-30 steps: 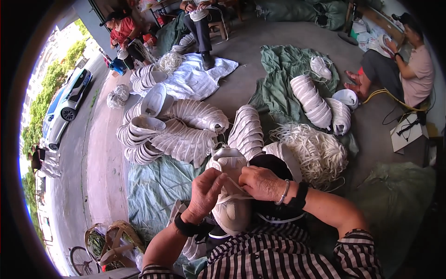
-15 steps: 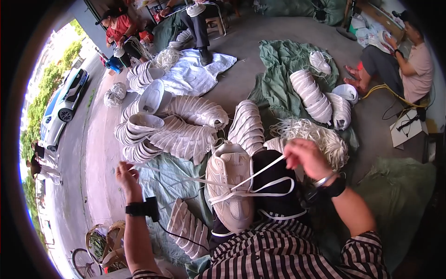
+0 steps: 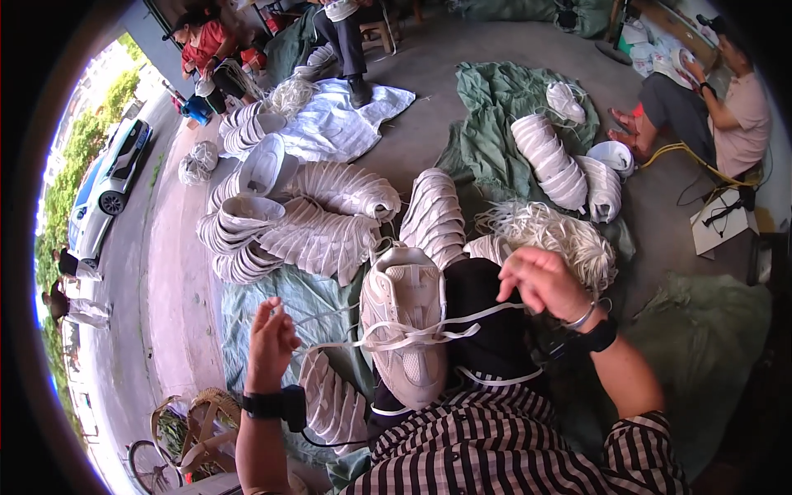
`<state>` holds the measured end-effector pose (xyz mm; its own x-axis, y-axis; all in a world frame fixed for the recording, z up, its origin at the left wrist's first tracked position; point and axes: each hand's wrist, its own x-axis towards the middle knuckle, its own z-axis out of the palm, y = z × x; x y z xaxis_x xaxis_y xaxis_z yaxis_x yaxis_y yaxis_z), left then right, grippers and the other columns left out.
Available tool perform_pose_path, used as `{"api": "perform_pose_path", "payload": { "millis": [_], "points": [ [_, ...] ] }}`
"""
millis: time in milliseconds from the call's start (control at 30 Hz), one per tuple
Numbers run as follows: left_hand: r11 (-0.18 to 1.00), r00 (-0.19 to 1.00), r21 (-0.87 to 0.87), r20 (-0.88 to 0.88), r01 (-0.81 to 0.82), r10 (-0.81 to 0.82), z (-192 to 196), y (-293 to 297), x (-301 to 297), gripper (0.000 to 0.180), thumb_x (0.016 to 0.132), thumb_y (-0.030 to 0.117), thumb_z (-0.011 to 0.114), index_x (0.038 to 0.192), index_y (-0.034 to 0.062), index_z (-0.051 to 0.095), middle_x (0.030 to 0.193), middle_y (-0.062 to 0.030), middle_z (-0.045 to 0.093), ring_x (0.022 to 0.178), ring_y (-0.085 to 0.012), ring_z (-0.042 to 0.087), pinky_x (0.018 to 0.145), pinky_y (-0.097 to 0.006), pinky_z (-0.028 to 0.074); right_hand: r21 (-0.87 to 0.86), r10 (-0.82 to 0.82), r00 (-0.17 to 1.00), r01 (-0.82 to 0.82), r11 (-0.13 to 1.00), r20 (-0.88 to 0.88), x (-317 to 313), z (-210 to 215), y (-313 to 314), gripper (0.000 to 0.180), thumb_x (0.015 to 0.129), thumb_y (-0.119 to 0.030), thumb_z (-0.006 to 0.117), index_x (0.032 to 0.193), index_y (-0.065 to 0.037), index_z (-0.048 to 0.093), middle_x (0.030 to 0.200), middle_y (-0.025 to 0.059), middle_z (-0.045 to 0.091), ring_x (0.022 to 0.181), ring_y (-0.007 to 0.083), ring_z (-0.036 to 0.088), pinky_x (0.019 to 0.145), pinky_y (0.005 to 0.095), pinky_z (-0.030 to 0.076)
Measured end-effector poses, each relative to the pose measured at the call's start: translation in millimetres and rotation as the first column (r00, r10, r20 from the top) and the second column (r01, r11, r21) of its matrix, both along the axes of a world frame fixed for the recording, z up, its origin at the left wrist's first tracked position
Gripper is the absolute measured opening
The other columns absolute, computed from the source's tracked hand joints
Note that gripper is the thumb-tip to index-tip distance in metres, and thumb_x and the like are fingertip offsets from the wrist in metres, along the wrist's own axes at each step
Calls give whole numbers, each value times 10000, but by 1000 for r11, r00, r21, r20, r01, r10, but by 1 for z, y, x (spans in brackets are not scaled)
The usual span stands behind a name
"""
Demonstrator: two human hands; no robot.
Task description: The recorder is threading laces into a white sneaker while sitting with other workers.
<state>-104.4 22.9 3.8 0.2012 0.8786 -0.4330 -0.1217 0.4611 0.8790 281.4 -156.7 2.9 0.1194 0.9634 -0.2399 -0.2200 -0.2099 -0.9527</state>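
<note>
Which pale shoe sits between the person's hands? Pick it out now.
The single beige-white shoe between the left hand and right hand, a lace crossing its front. Others are nested in stacks or farther off.

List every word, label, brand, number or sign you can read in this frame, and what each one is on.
None: no text can be read in this view.
Beige shoe: any marking on its tongue is too faint to read.
White car at left: any plate or badge is too small to read.
White box at right: no printing can be made out.
</note>
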Motion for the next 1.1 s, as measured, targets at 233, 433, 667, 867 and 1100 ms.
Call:
{"api": "perform_pose_path", "payload": {
  "millis": [233,433,667,867,1100],
  "points": [
    [75,395,392,-918,917,-41,27,-87,82,178,765,22,584,907,106,650,811,-61,533,750,-234,549,625,-357,478,202,36,631,-301,932,775,-65,-21,21,147,925,-135,475,855,-26,545,584,105,571,472,194,570,510,301,445],
    [-24,415,415,-903,909,112,4,-88,93,172,701,93,670,859,117,609,808,-21,534,741,-216,551,548,-328,474,95,217,923,-259,961,319,-48,-31,44,242,933,-204,496,796,-20,573,508,-2,491,436,63,485,444,229,376],
    [109,368,367,-930,924,12,21,-91,98,167,789,143,642,936,117,568,797,-43,516,674,-237,591,533,-352,483,-64,91,928,-122,990,-362,-28,-40,37,144,889,-147,551,973,-32,570,625,-39,491,476,11,448,398,142,274],
    [38,388,390,-920,920,49,13,-89,107,154,786,146,652,922,115,586,796,-52,527,655,-255,593,531,-357,483,-39,161,928,-184,982,-337,-28,-49,37,134,891,-140,550,971,-36,577,618,-25,512,473,24,484,377,146,283],
    [-86,214,209,-975,974,58,32,-80,91,257,730,59,614,983,85,581,784,-51,527,698,-248,586,586,-354,480,-109,36,849,-109,988,-527,-23,-49,35,123,897,-142,551,975,-53,585,584,-41,465,414,10,364,362,154,252]
  ]
}}
